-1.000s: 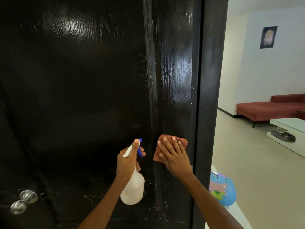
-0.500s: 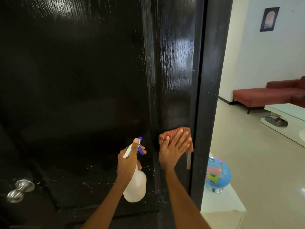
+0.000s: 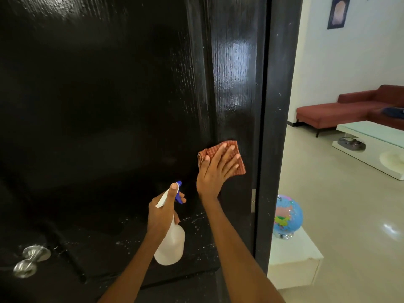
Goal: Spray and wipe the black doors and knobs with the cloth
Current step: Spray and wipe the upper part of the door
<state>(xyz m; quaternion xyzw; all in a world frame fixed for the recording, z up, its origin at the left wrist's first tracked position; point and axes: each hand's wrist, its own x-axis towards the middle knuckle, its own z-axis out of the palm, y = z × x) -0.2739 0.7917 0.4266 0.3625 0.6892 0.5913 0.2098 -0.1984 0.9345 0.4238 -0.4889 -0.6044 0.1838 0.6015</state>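
Both hands busy: our right hand point(image 3: 215, 171) pressed the orange cloth point(image 3: 220, 157) flat-fingered against the black door point(image 3: 109, 106), near its right edge; our left hand point(image 3: 160, 212) gripped the spray bottle point(image 3: 171, 246). Silver knob point(image 3: 30, 260) sat lower left.

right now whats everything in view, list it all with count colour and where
door: 1, glossy black, fills left and centre, white droplets low down
door knob: 1, silver, lower left of the door
cloth: 1, orange checked, flat against the door's right part
spray bottle: 1, white with blue trigger, below the cloth
globe: 1, mostly blue, on a white stand right of the door
sofa: 1, red-brown, far right by the wall
low table: 1, white, in front of the sofa
picture: 1, dark frame, on the white wall
left hand: grips the spray bottle
right hand: fingers straight, presses the cloth
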